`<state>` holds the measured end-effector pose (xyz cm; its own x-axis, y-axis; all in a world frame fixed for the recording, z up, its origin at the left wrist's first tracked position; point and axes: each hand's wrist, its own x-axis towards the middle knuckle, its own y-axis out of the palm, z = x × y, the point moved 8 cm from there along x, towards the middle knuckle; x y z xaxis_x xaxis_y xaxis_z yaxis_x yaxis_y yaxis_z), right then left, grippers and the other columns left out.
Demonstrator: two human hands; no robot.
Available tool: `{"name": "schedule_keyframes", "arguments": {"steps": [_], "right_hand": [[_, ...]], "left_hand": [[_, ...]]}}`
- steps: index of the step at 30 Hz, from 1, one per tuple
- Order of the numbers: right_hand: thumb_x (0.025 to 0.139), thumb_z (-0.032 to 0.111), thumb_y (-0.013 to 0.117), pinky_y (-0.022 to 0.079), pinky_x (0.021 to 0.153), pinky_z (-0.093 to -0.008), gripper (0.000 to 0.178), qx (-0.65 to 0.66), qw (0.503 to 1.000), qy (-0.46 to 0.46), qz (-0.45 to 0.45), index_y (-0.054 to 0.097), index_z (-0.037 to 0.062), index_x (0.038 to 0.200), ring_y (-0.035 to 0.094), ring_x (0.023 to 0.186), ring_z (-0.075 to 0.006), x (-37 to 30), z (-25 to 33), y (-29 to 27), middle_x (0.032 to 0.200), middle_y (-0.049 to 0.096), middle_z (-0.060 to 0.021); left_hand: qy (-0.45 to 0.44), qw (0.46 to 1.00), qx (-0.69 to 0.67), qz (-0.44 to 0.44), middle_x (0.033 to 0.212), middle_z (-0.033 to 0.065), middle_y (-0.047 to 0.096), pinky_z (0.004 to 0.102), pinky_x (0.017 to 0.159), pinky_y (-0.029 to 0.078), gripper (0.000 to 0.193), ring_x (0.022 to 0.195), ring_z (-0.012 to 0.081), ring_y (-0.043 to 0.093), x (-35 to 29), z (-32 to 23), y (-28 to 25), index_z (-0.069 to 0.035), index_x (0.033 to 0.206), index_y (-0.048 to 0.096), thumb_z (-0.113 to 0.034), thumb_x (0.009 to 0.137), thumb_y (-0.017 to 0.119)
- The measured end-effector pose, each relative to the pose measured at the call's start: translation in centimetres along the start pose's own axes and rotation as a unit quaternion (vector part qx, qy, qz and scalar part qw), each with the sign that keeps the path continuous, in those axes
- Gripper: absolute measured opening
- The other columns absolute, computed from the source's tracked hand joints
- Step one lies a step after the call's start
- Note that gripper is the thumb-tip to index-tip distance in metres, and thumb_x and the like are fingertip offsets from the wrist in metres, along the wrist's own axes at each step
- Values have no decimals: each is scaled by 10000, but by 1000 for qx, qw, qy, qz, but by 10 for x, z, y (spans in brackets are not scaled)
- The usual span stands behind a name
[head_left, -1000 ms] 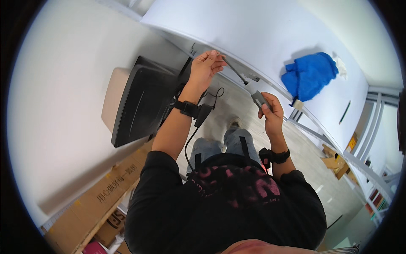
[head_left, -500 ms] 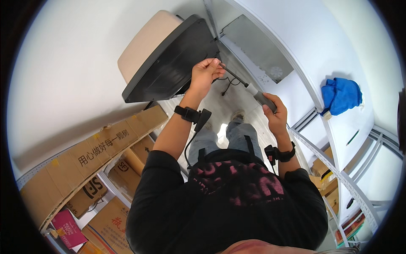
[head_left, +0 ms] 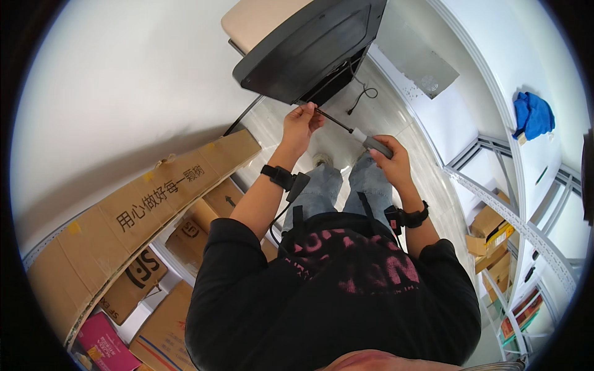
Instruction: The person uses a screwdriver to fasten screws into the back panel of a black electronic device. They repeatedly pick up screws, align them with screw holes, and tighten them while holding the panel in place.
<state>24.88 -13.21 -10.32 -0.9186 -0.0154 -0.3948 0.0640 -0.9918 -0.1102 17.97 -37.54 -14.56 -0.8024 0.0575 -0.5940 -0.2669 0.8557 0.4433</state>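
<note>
A screwdriver (head_left: 370,143) with a grey handle and dark shaft is wrapped by the fingers of my right hand (head_left: 395,164). Its shaft points up and left to my left hand (head_left: 299,131), whose thumb and fingers pinch around the tip end. Whether a small part is also between those fingers I cannot make out. Directly beyond the left fingertips is the lower edge of a large tilted appliance (head_left: 309,57) with a black underside and a beige body. A dark power cord (head_left: 365,94) hangs from its dark opening to the floor.
Cardboard boxes (head_left: 164,185) fill a shelf on the left. White metal shelving (head_left: 495,198) on the right holds more boxes (head_left: 492,232). A blue cloth (head_left: 533,116) lies on a white surface at right. A grey metal panel (head_left: 427,68) leans beyond the cord.
The view has shifted, so the appliance now appears farther right and higher. Both hands and the screwdriver have moved to the appliance's near lower edge, keeping the same grips.
</note>
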Motion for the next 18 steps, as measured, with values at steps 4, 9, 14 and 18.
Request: {"name": "schedule_keyframes", "arguments": {"steps": [4,9,14,18], "right_hand": [[841,124,673,425,532,-214,288,112,993,35,-2,606,14,1098,503,592,-61,-10,-8,51,823,592,-16],[856,143,669,418,521,-209,278,163,986,28,-22,606,18,1096,497,579,-58,-15,0,81,812,592,-6],[860,138,666,414,514,-209,275,177,983,18,-41,603,17,1098,493,572,-55,-15,8,100,809,596,-7],[851,130,675,415,511,-212,277,188,980,16,-59,606,20,1096,495,568,-56,-14,8,109,807,603,-7]], "left_hand": [[17,997,-76,7,909,74,642,287,776,539,187,800,156,616,-6,-14,-29,-51,975,595,-232,946,560],[13,995,-94,28,967,71,645,291,791,540,184,843,159,622,-9,-32,-33,-51,1012,590,-217,959,531],[13,995,-91,37,981,69,645,299,792,542,181,843,163,621,-10,-36,-34,-61,1027,585,-215,968,513],[18,996,-83,32,950,72,647,300,766,537,180,819,158,617,-10,-42,-32,-63,1009,592,-226,958,536]]}}
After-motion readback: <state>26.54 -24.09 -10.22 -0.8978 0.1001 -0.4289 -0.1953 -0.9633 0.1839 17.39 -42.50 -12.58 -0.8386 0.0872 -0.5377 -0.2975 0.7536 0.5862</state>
